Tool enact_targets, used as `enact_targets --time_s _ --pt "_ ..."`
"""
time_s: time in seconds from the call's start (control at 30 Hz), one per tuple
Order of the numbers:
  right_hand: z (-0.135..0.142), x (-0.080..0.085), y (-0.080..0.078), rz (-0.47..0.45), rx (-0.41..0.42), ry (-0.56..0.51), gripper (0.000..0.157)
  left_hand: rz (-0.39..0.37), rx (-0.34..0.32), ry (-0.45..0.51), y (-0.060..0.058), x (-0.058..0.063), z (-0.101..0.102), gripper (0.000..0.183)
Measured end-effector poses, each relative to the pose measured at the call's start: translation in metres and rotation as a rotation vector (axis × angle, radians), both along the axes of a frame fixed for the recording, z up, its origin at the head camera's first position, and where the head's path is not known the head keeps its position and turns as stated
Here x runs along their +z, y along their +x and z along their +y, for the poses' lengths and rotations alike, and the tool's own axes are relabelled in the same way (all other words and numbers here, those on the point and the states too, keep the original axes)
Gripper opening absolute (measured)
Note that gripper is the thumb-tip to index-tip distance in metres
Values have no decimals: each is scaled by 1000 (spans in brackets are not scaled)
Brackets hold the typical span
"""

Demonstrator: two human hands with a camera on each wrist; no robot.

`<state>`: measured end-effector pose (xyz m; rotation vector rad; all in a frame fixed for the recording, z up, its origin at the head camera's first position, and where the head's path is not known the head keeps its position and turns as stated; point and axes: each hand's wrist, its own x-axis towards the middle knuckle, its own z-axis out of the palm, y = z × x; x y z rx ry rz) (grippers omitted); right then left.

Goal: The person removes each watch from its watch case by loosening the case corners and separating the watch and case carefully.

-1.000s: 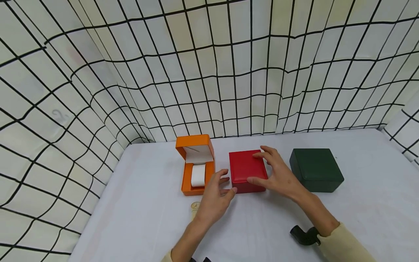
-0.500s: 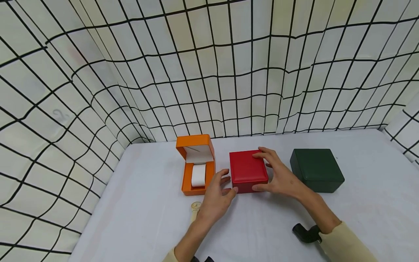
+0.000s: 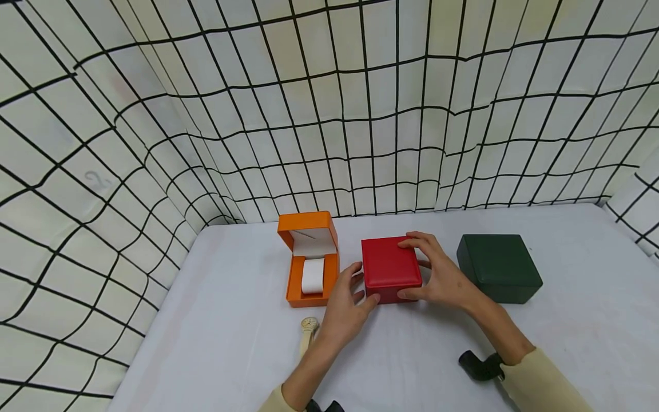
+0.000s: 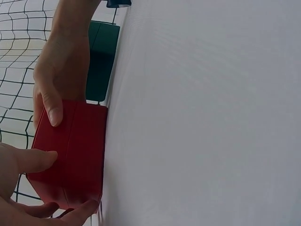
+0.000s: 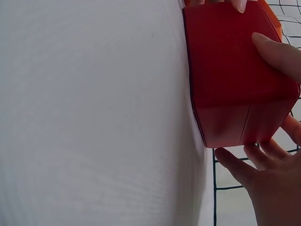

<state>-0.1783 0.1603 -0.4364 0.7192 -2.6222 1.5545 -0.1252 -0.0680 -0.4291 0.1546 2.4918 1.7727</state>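
A closed red watch box with a seam round its sides sits on the white table between the two hands. My left hand grips its left front corner, thumb on the front face and fingers along the left side, as the left wrist view also shows. From the other side my right hand holds the box, its thumb on the front face. The right fingers reach round the right side and over the far top corner. A cream-strapped watch lies just beside my left wrist, its strap partly hidden by the forearm.
An orange watch box stands open left of the red one, with a white cushion inside. A closed dark green box stands to the right. Black grid netting over white cloth rises behind the white-covered table.
My right thumb has slid from the lid's front edge down onto the front face. My left hand has closed in on the red box's left side. The box stays in place.
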Motion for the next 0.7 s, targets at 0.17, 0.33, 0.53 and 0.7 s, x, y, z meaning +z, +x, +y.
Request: enact_targets --time_s 0.17,0.33,0.53,0.7 --pt "0 0 0 -7 -12 7 89 5 3 34 -2 -2 1 82" --pt "1 0 -1 -6 -25 27 89 21 -14 55 -4 -4 1 88" --pt "1 1 -1 0 -28 32 88 40 -40 52 -6 -5 1 91" --pt "0 2 -1 5 -41 39 86 30 -50 43 -7 -4 1 93"
